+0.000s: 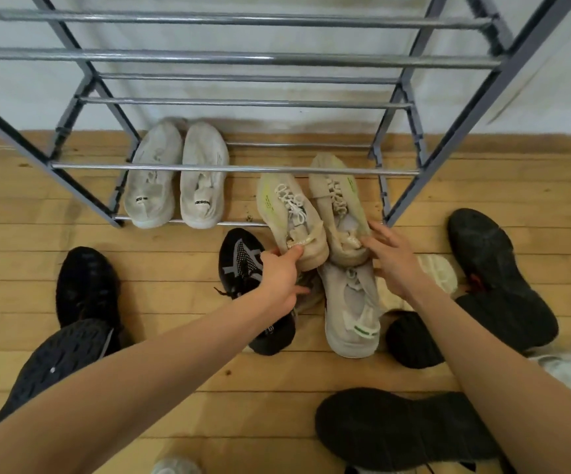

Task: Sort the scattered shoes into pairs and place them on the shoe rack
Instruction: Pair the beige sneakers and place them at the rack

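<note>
Head view, left to right. White pair: seated on rack bottom rails. Left hand: we pinch the heel tab of one beige shoe. Mate, just beside: right hand grips its heel collar. Both toes point into the bottom tier, right of the white pair. We judge them light, soft-knit, easily crushed; heels give the firmest hold.

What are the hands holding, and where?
Left hand pinches the left beige sneaker by its heel tab; right hand grips the right beige sneaker at its heel collar.
</note>
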A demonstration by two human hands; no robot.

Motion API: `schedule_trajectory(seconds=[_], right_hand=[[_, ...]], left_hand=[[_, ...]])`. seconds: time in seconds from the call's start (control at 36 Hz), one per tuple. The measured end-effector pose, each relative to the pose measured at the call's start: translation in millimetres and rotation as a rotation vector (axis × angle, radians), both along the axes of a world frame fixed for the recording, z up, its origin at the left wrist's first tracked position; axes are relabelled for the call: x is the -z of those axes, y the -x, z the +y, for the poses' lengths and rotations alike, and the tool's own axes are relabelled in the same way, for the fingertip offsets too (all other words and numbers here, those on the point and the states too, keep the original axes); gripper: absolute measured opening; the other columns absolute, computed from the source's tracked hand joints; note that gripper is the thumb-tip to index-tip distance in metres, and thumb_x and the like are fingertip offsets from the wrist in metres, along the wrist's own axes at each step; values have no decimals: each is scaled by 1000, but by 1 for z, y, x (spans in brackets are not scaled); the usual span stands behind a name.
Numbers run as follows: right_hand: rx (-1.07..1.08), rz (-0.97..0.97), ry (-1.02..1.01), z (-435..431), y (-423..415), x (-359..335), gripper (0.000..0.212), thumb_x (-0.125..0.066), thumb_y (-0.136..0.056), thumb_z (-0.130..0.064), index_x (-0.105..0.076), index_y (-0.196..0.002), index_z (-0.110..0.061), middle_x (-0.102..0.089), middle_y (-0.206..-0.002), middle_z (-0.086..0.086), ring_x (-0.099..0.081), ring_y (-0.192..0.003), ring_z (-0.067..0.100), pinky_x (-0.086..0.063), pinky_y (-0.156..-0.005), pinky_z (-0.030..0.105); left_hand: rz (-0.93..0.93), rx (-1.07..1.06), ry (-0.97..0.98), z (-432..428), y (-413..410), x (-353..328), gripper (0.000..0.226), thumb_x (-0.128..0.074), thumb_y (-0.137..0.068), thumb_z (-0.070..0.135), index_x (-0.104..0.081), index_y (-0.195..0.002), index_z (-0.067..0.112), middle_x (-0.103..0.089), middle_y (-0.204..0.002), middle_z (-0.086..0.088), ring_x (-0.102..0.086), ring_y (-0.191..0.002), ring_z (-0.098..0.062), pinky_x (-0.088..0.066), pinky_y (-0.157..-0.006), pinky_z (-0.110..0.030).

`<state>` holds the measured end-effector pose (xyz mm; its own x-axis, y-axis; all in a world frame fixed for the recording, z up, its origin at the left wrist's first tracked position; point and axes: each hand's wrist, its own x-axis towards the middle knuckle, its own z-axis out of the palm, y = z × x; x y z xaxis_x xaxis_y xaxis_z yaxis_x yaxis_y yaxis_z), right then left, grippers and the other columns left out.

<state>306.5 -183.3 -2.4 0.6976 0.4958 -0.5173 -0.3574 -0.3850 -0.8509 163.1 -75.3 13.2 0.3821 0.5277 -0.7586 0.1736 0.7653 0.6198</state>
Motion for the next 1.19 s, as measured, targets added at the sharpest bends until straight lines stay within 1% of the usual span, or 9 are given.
schedule_trajectory(seconds=[0.11, 0.28, 0.42, 0.53, 0.64, 0.72, 0.92, 1.03, 1.19], right_hand=[[29, -20, 9, -15, 11, -9, 39, -63, -90, -23, -53, -126, -32, -61, -120, 2, -60, -106, 21, -53, -84, 45], [24, -34, -23, -43, 41, -16, 39, -57, -94, -18, -50, -131, -24, -65, -110, 3, -63, -98, 16, -53, -70, 29], [-3, -211, 123, -35, 35, -19, 43, -56, -93, -23, -51, -135, -23, -64, -116, 2, -59, -96, 10, -47, -73, 23], [15, -225, 82, -18, 14, -29, 40, -59, -91, -21, -56, -131, -19, -66, -114, 3, -63, -102, 16, -54, -90, 39], [112, -174, 12, 4, -4, -29, 36, -60, -91, -16, -56, -127, -19, -66, -107, 3, -65, -99, 20, -56, -87, 41], [89, -177, 39, 25, -18, -22, 44, -60, -91, -17, -50, -134, -21, -61, -121, 5, -63, -106, 27, -54, -88, 50], [50, -238, 147, 55, -38, 0, 40, -51, -96, -15, -48, -137, -17, -54, -134, 9, -58, -113, 29, -51, -93, 50], [2, -294, 216, 62, -50, 4, 42, -48, -98, -15, -45, -140, -15, -50, -139, 7, -53, -122, 26, -45, -102, 42], [-95, -379, 338, 62, -56, 11, 40, -41, -100, -16, -42, -140, -14, -51, -139, 9, -54, -119, 29, -45, -97, 39]], left_hand=[[-58, -27, 51, -10, 6, -3, 47, -53, -95, 19, -35, -137, 11, -41, -143, -7, -40, -131, -29, -45, -87, -61], [-65, 33, 21, -22, 26, -8, 43, -53, -95, 14, -35, -133, 10, -48, -131, -6, -50, -117, -24, -46, -92, -61], [-44, 66, -95, -16, 21, -18, 43, -54, -94, 8, -33, -131, 11, -53, -115, -3, -55, -97, -18, -49, -86, -46], [-77, 66, -117, 0, 7, -26, 40, -52, -93, 4, -34, -129, 7, -53, -110, -4, -57, -94, -16, -51, -85, -39], [-93, 27, -100, 27, -12, -25, 42, -54, -92, 4, -36, -130, 6, -56, -118, -10, -61, -91, -18, -55, -79, -37], [-46, 34, -126, 52, -29, -18, 42, -58, -91, 6, -42, -130, 6, -60, -122, -10, -62, -91, -18, -53, -70, -30], [48, 38, -217, 79, -62, 2, 39, -63, -87, 5, -46, -122, 6, -60, -121, -12, -60, -108, -26, -49, -98, -42], [108, 73, -246, 86, -69, 16, 40, -63, -86, 2, -45, -122, 8, -60, -120, -12, -60, -108, -27, -49, -97, -43], [148, 105, -245, 85, -75, 33, 41, -64, -86, 4, -48, -123, 4, -60, -119, -11, -59, -111, -29, -49, -97, -45]])
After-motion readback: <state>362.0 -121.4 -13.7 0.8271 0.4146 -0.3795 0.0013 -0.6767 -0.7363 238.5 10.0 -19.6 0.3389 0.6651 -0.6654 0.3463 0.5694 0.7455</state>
